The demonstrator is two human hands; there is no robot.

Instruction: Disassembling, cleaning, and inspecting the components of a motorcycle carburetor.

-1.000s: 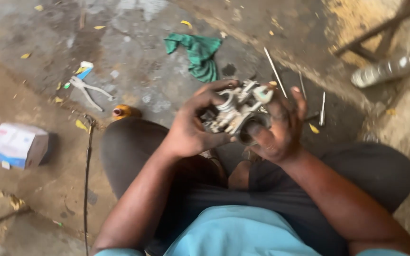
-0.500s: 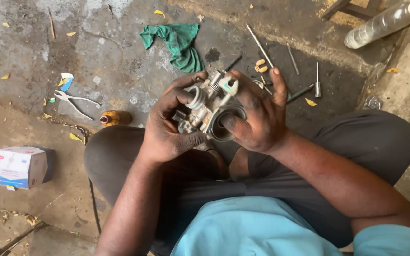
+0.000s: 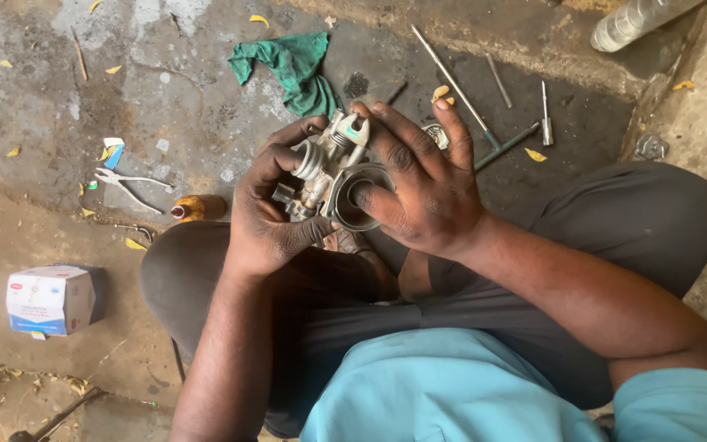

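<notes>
I sit cross-legged on a concrete floor and hold a small grey metal carburetor (image 3: 330, 173) above my lap with both hands. My left hand (image 3: 267, 214) wraps its left side, fingers curled over the brass and steel fittings. My right hand (image 3: 421, 182) grips the right side, with a finger laid across the round bore opening. The lower part of the carburetor is hidden by my palms.
A green rag (image 3: 292, 67) lies on the floor ahead. Long metal rods and a T-handle tool (image 3: 484, 135) lie at the right, pliers (image 3: 128, 184) and a small brown bottle (image 3: 198, 208) at the left. A white cardboard box (image 3: 52, 299) stands at my left. A clear plastic bottle (image 3: 636, 20) lies top right.
The view has shifted so the hands sit higher and more central. Both hands have turned the carburetor, and the round bore now faces up towards me.
</notes>
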